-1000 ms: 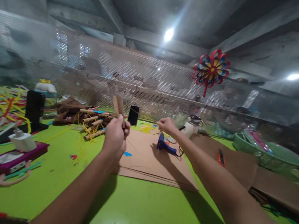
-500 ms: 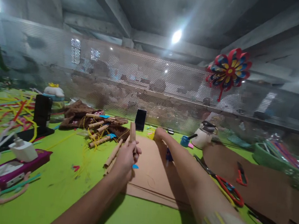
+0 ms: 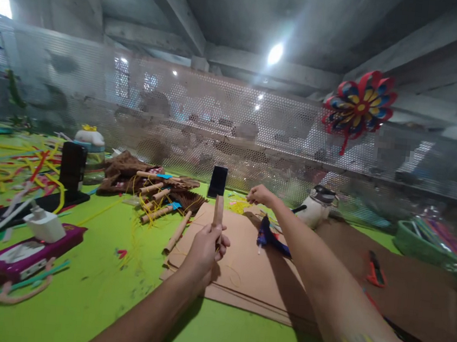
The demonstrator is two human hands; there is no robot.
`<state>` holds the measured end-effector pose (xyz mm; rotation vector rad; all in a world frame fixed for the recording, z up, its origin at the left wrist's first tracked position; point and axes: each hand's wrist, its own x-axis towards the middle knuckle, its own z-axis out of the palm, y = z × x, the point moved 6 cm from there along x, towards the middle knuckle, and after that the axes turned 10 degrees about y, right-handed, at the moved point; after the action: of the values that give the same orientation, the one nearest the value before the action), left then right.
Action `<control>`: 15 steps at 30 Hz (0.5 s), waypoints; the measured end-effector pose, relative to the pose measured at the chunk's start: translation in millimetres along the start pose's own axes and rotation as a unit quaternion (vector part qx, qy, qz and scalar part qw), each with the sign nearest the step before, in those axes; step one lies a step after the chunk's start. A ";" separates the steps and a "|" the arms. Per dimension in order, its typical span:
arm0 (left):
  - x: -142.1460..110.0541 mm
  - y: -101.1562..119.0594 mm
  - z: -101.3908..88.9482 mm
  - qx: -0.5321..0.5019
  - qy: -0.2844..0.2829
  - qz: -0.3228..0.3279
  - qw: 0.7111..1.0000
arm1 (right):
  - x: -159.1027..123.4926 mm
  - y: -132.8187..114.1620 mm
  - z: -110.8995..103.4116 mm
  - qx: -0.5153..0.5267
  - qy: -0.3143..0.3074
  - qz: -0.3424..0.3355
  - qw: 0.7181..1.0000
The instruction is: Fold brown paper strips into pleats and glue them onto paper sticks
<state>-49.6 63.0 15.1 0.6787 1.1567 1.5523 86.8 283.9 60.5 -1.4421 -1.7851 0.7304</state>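
My left hand (image 3: 206,250) is closed around a brown paper roll (image 3: 218,213), which stands upright out of the fist above a stack of brown paper sheets (image 3: 237,281). Further out, my right hand (image 3: 262,195) has its fingers pinched beside a small heap of yellow string (image 3: 239,203); whatever is between the fingertips is too small to make out. Under the right forearm lies a blue glue gun (image 3: 265,234) on the sheets. Another paper roll (image 3: 176,233) rests left of my left hand.
Several string-tied paper rolls (image 3: 154,215) lie at left, near a propped phone (image 3: 218,182). A purple power strip (image 3: 32,251) with a white plug sits at far left. To the right are dark brown paper (image 3: 412,288), red-handled snips (image 3: 376,269) and a green basket (image 3: 428,246).
My right hand has lifted slightly and shifted right, off the yellow string. My left hand, still holding the paper roll, appears further right as the view shifts; the glue gun shows more.
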 end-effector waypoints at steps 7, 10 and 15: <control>5.5 -5.5 -0.4 -0.003 -0.009 0.016 1.000 | -27.2 -31.5 -59.8 0.075 0.036 -0.083 0.993; 8.6 -2.8 -3.4 0.002 0.000 0.034 0.999 | -38.4 -36.8 -72.7 0.032 0.041 -0.100 0.994; 9.5 2.9 -5.8 0.007 0.006 0.062 0.998 | -33.7 -17.0 -39.3 -0.132 0.003 -0.071 0.989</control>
<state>-58.7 70.0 14.3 0.7628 1.1531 1.6551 113.0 247.0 90.9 -1.4611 -2.0151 0.4285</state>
